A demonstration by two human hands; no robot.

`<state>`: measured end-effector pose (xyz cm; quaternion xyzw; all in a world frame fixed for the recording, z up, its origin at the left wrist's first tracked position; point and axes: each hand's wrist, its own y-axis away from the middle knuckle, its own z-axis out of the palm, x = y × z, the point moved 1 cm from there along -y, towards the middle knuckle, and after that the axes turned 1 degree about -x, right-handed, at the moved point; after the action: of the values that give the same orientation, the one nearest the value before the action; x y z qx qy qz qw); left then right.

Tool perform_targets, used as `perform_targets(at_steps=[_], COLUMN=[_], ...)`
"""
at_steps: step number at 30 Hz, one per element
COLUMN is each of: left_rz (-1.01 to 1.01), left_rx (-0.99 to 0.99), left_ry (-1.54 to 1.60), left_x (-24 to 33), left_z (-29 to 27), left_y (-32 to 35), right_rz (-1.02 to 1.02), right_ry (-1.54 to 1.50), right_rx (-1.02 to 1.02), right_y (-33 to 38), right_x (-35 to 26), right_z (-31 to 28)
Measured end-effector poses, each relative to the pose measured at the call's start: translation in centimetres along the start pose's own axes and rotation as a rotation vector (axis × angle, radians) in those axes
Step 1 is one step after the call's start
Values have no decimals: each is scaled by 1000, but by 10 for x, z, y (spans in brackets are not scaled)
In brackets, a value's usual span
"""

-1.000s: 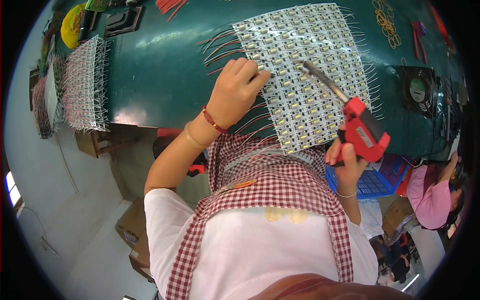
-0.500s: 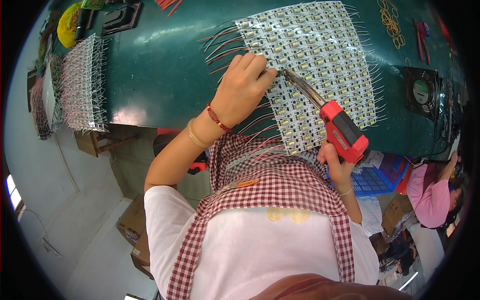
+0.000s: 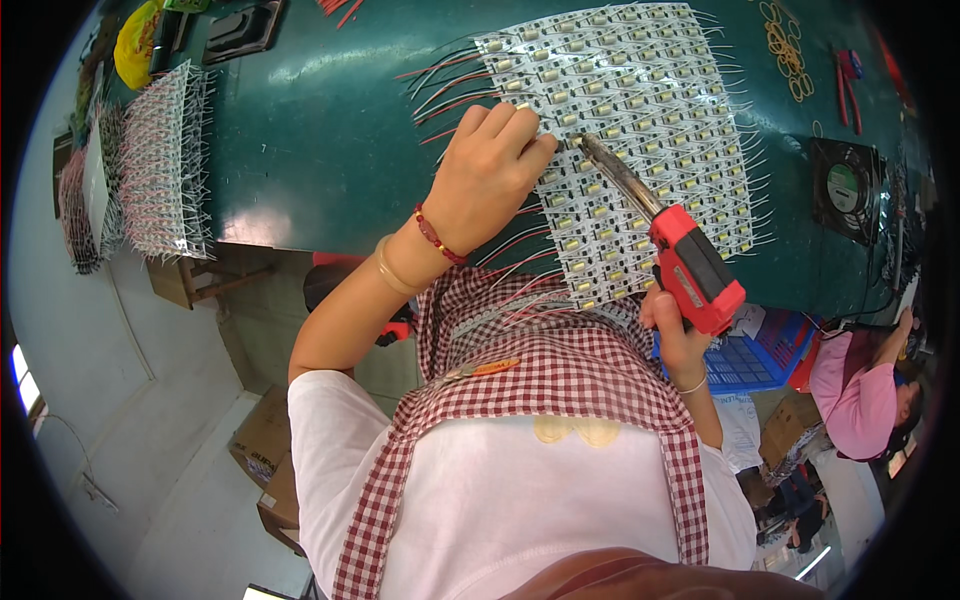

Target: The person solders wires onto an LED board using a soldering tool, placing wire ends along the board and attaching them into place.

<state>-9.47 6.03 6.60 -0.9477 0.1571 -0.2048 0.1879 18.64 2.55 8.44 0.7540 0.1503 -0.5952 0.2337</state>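
A large white panel of small circuit boards [image 3: 640, 110] lies on the green table, with red, black and white wires along its left edge and pale wires along its right. My left hand [image 3: 492, 160] rests over the panel's left side, fingers curled in a pinch; whatever is between the fingertips is hidden. My right hand [image 3: 678, 335] grips a red and black soldering gun [image 3: 695, 268] from below. Its metal tip points up and left over the boards, a short gap from my left fingertips. Part of the handle is hidden by my fingers.
At the left edge of the table [image 3: 320, 150] stand stacked wired boards [image 3: 165, 165]. To the right are a black fan [image 3: 846, 188], red-handled pliers [image 3: 846, 90] and rubber bands [image 3: 785, 50]. A blue crate [image 3: 745, 360] sits below the right edge. A co-worker in pink [image 3: 855, 395] is beyond it.
The soldering gun has drawn back slightly to the right, so its tip is farther from my left fingertips. My left hand has barely moved.
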Motion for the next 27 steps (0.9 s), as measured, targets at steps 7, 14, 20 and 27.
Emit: perform_targets(at_steps=[7, 14, 20, 27], left_rz=[57, 33, 40, 15], left_rx=[50, -9, -30, 10], left_ry=[-14, 57, 48, 67], left_x=[9, 13, 13, 16], left_z=[-9, 0, 3, 2], left_y=[3, 10, 12, 10], right_rz=[42, 74, 72, 38], right_ry=[-152, -40, -64, 140], right_rx=[64, -28, 13, -64], right_y=[7, 24, 26, 31], right_x=[-5, 6, 10, 25], right_z=[-1, -5, 0, -3])
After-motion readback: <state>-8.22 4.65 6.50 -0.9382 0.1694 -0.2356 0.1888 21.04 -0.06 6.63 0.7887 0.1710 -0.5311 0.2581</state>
